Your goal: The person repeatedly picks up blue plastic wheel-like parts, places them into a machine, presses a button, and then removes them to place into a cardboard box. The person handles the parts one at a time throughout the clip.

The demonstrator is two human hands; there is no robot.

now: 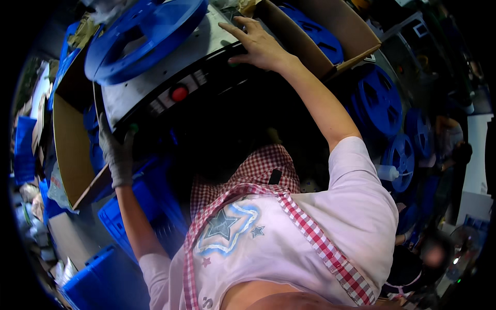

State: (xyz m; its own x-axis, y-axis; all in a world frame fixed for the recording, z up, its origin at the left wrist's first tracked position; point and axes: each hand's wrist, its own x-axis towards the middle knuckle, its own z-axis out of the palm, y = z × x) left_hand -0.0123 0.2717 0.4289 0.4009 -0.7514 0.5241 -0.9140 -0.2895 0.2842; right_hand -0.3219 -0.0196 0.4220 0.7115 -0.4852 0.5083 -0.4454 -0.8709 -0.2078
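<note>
My left hand (116, 153), in a grey glove, is at the left front corner of a grey metal machine table (121, 101). Its fingers point up along the table's side, and the thumb reaches to a small green spot on the dark front panel. My bare right hand (258, 46) is at the right end of the same front panel (204, 77), fingers spread over the edge. Its thumb also meets a green spot, whose nature I cannot make out. Neither hand holds anything. On the tabletop between them lies a large blue plastic reel (147, 59), and a red button (179, 93) sits in the panel's middle.
A cardboard box (356, 31) with blue reel parts stands at the right, another cardboard box (70, 144) at the left. Several blue reels (381, 101) stand upright on the right. Blue crates (103, 279) are at lower left. Another person (403, 268) is at the far right.
</note>
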